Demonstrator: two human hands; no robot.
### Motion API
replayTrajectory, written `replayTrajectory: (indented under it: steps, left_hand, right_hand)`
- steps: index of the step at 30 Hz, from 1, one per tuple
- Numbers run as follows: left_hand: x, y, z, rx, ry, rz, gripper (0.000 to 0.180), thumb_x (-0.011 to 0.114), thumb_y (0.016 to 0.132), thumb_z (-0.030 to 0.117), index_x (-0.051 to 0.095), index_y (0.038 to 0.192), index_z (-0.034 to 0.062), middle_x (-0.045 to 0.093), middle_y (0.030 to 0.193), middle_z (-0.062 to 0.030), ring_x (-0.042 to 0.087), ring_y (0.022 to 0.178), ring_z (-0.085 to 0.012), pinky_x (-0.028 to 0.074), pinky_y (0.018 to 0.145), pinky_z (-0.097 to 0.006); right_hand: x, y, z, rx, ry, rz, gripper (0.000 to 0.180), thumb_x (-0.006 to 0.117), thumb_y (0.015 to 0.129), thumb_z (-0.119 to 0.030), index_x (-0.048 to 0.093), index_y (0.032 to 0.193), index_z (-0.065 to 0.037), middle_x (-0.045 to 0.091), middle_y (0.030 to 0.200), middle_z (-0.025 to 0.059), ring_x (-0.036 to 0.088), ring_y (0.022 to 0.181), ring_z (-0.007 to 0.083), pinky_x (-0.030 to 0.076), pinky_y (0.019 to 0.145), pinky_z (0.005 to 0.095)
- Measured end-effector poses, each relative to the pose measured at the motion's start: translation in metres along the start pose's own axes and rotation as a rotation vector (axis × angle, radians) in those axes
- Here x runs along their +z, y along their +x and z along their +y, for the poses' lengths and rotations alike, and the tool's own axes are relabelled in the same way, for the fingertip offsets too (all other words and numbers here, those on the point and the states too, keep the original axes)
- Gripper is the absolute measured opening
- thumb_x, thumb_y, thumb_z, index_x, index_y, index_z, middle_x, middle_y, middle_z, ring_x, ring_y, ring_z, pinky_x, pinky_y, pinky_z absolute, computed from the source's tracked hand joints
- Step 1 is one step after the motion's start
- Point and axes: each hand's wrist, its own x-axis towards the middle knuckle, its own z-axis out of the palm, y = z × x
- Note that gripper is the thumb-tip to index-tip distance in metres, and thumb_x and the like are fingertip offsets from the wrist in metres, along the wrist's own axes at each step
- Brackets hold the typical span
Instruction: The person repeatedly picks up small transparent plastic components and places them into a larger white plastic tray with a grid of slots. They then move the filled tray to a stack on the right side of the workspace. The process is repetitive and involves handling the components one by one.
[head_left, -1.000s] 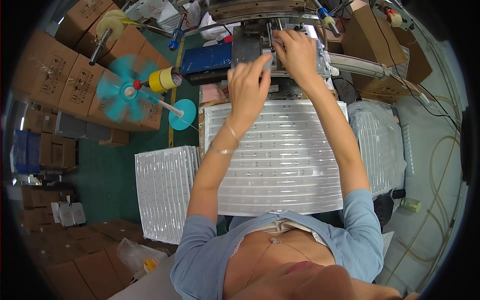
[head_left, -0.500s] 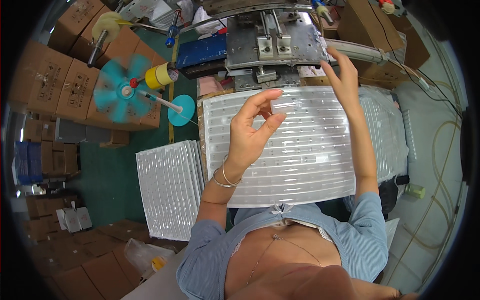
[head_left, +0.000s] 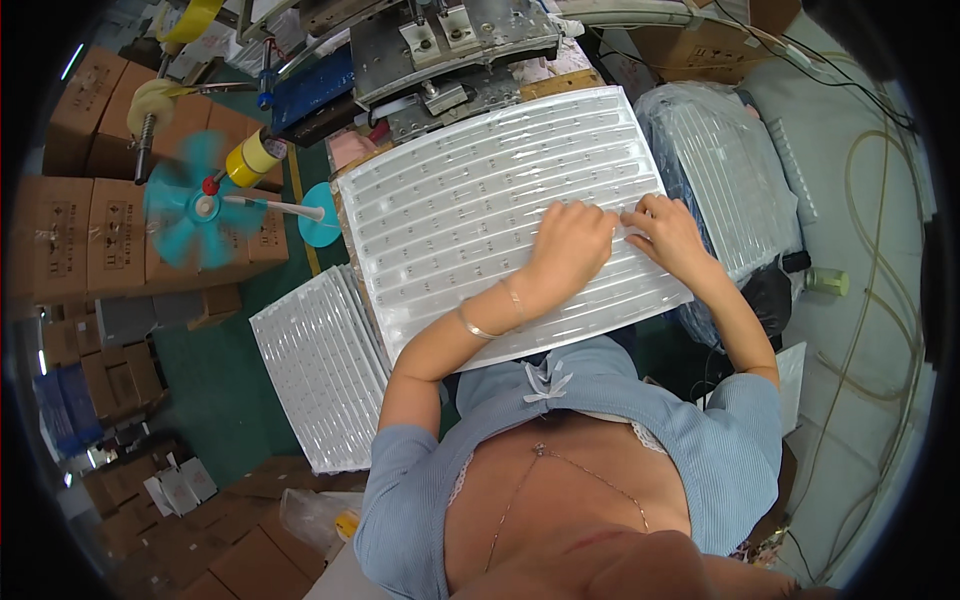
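Resting on 1 ribbed tray (head_left: pixel 470 200): 2 hands, left hand (head_left: pixel 572 243), right hand (head_left: pixel 668 228)

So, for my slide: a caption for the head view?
Both hands, left hand and right hand, rest on a ribbed clear plastic tray.

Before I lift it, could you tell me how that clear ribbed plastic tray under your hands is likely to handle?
The clear ribbed tray looks thin and wide, so it is probably light and may flex if lifted by one edge. Its glossy surface could be slippery. Both the left hand and right hand rest flat on it.
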Motion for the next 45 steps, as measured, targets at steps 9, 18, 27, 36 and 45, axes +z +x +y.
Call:
replayTrajectory:
  steps: [9, 18, 27, 36, 45]
  left_hand:
    - [0.032, -0.014, -0.013, 0.061, 0.209, -0.123, 0.035, 0.060, 0.076, 0.013, 0.060, 0.110, 0.0089, 0.056, 0.080, -0.0033, 0.052, 0.082, -0.0184, 0.038, 0.076, -0.034]
    - [-0.068, 0.005, -0.121, -0.429, 0.100, 0.499, 0.034, 0.064, 0.079, 0.018, 0.060, 0.112, 0.0101, 0.059, 0.096, -0.0089, 0.051, 0.093, -0.0244, 0.038, 0.080, -0.037]
    - [-0.117, 0.106, -0.198, -0.424, 0.720, 0.607, 0.033, 0.060, 0.081, 0.041, 0.069, 0.099, 0.0150, 0.062, 0.094, -0.0079, 0.050, 0.091, -0.0249, 0.030, 0.083, -0.041]
    - [-0.139, 0.054, -0.142, -0.444, -0.250, 0.759, 0.025, 0.067, 0.080, 0.014, 0.062, 0.105, 0.0089, 0.065, 0.085, -0.0040, 0.056, 0.077, -0.0126, 0.039, 0.073, -0.027]
    - [-0.160, 0.008, -0.070, -0.336, -1.040, 0.714, 0.034, 0.061, 0.087, 0.008, 0.050, 0.117, -0.0007, 0.063, 0.102, -0.0118, 0.062, 0.092, -0.0167, 0.049, 0.083, -0.027]
  right_hand:
    - [-0.010, 0.020, 0.040, 0.183, 0.438, 0.243, 0.021, 0.067, 0.076, -0.008, 0.054, 0.091, -0.004, 0.056, 0.086, 0.0051, 0.058, 0.083, 0.0178, 0.043, 0.068, 0.0281]
    - [-0.034, 0.104, 0.027, 0.371, 0.986, 0.413, 0.017, 0.059, 0.088, -0.012, 0.058, 0.103, -0.003, 0.061, 0.098, 0.0021, 0.058, 0.087, 0.0092, 0.046, 0.065, 0.0204]
    - [-0.031, 0.202, -0.021, 0.117, 0.728, 0.545, 0.022, 0.067, 0.082, -0.011, 0.059, 0.100, -0.001, 0.063, 0.096, 0.0072, 0.062, 0.082, 0.0139, 0.051, 0.068, 0.0265]
    - [-0.018, 0.316, -0.063, -0.111, -0.092, 0.817, 0.017, 0.069, 0.075, -0.026, 0.060, 0.081, -0.012, 0.062, 0.079, 0.0012, 0.057, 0.075, 0.0216, 0.036, 0.067, 0.0365]
    - [-0.013, 0.336, -0.047, -0.061, -0.058, 0.763, 0.018, 0.064, 0.080, -0.033, 0.065, 0.080, -0.015, 0.066, 0.079, 0.0014, 0.058, 0.083, 0.0247, 0.035, 0.074, 0.0411]
